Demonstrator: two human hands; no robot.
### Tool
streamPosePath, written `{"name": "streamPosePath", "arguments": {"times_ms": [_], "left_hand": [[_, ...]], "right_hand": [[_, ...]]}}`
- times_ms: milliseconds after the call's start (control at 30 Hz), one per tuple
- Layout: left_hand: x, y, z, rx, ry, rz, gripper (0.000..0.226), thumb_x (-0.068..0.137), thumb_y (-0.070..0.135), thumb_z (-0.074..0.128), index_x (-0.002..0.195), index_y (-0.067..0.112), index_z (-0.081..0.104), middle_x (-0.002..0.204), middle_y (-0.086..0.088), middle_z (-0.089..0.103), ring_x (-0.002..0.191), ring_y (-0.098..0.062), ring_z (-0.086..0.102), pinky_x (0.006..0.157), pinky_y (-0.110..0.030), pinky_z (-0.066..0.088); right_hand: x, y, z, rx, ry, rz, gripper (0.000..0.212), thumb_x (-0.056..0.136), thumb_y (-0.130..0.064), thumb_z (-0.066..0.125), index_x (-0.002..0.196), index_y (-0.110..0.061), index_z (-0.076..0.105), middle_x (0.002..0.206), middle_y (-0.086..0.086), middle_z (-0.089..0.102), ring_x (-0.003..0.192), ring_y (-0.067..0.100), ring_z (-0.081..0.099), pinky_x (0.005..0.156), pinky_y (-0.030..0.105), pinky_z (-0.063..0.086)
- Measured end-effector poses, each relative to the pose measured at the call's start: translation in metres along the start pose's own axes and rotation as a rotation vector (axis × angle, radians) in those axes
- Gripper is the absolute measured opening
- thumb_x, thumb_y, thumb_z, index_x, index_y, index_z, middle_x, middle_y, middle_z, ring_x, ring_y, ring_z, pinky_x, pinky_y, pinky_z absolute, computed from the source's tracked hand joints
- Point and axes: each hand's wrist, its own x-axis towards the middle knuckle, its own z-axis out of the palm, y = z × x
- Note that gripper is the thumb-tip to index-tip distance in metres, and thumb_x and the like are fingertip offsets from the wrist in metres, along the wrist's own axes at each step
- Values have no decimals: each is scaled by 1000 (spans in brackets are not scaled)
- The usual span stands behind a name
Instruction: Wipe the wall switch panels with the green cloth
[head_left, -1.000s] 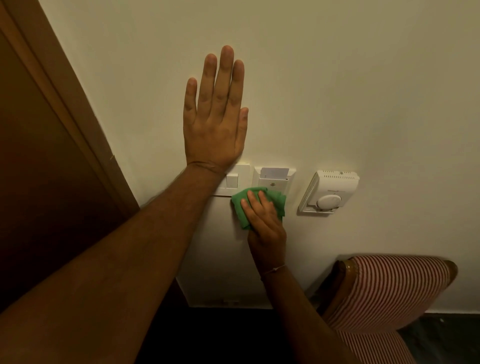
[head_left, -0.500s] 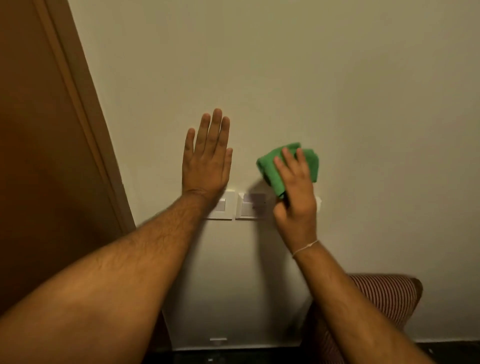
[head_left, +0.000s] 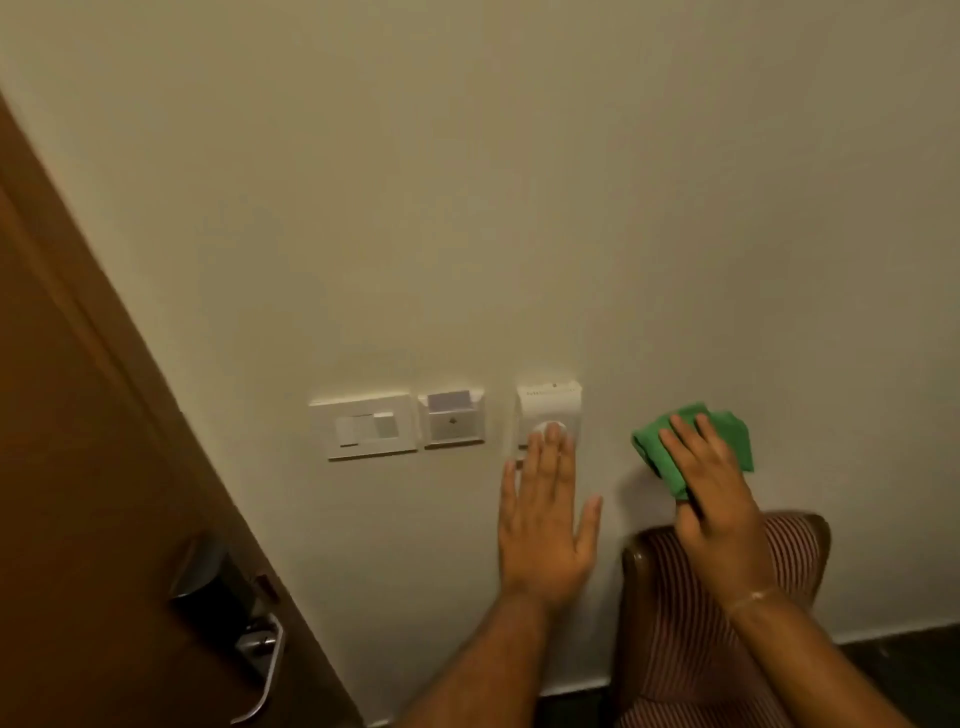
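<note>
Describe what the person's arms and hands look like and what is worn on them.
Both forearms are bare, with no sleeves in view and visible hair. The left hand wears no ring or glove. The right hand is ungloved too, with a thin pale thread bracelet at its wrist.

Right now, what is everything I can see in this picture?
switch panel: one, white, on the wall nearest the door
key-card holder: one, white, right of the switch panel
thermostat: one, white, right of the holder
green cloth: one, against the wall, right of the thermostat
door: one, brown, left, with a metal handle
chair: one, striped, lower right
hands: left hand flat, fingertips overlapping the thermostat; right hand on the cloth
</note>
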Motion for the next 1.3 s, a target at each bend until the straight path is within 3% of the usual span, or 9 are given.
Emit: {"name": "streamPosePath", "arguments": {"times_ms": [100,167,267,333,467,633,967,1200,1300], "left_hand": [[-53,29,59,-9,-156,27,74,109,48,43,174,14,33,183,-6,25,169,-25,25,135,-41,12],[-84,45,97,-30,-297,32,70,110,46,40,171,13,40,180,-5,29,166,-28,27,133,-44,13],[-126,52,152,-17,-563,30,71,114,51,26,177,24,6,183,6,-5,172,-20,-2,138,-42,-7],[-154,56,188,36,-715,32,72,116,53,22,174,28,-12,181,10,-20,170,-13,-18,136,-37,-18],[-196,62,245,63,-872,-8,73,118,52,26,178,23,-4,185,5,-9,171,-14,-14,134,-35,-19],[-237,58,303,74,-976,-62,74,118,50,33,178,21,1,186,0,-2,173,-19,-5,139,-44,-5],[-276,29,359,150,-1141,-22,77,116,56,20,177,21,-11,185,0,-17,170,-19,-19,134,-41,-18],[-266,23,354,206,-1174,18,77,116,57,19,178,19,-8,186,-4,-14,171,-22,-18,136,-44,-13],[-259,24,340,204,-1132,24,78,117,58,20,178,18,-8,186,-3,-14,171,-22,-17,137,-44,-11]], "right_hand": [[-73,45,2,-18,-114,86,58,91,-12,42,147,-3,53,155,22,53,153,36,36,125,57,27],[-125,75,4,-41,-170,185,50,95,-14,50,141,1,60,149,24,59,149,37,42,124,55,32],[-206,112,20,-25,-230,382,50,94,-6,58,144,-6,62,155,12,56,149,39,47,122,55,41],[-258,135,35,-27,-282,486,49,98,-15,53,146,-10,62,156,9,55,149,37,47,122,51,40],[-345,172,74,-62,-482,734,54,102,-9,58,155,-21,52,167,1,41,159,24,30,132,47,26],[-408,212,133,-31,-700,896,63,103,-9,51,164,-19,35,174,2,25,165,22,13,136,43,7],[-460,264,212,-79,-1014,917,80,101,-2,47,170,-17,10,179,6,0,166,27,-5,135,49,1],[-449,260,198,-91,-1280,863,89,108,-49,44,168,-13,-10,178,7,-15,165,26,-12,135,52,0],[-432,250,185,-125,-1194,886,93,106,-59,42,168,-10,-7,178,8,-9,166,26,-7,135,50,-2]]}}
